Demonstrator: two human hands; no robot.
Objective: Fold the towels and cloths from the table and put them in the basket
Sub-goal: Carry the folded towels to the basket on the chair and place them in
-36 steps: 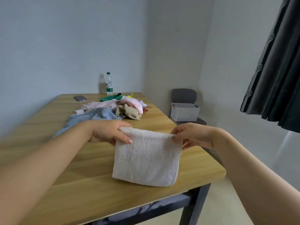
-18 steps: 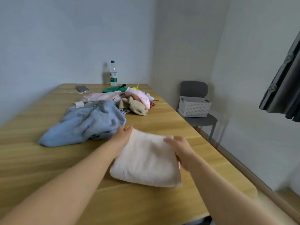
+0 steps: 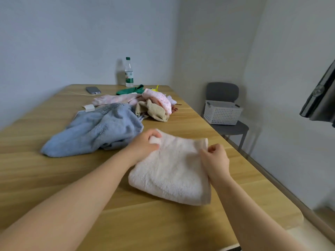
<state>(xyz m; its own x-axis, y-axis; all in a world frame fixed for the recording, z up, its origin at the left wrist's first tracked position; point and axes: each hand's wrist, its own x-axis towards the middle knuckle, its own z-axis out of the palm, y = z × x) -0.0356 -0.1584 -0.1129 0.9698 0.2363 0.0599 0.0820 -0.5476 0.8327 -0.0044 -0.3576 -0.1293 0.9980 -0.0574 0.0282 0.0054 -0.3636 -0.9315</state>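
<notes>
The folded white towel point(image 3: 170, 171) lay flat on the bench point(image 3: 54, 178), its far corners pinched in the curled fingers of the left hand point(image 3: 145, 144) and right hand point(image 3: 215, 160).

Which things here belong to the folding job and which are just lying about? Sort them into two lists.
Job: white towel, gripped by left hand and right hand; blue towel; pile of cloths; basket on the chair.
Lying about: water bottle; phone; small white block.
</notes>
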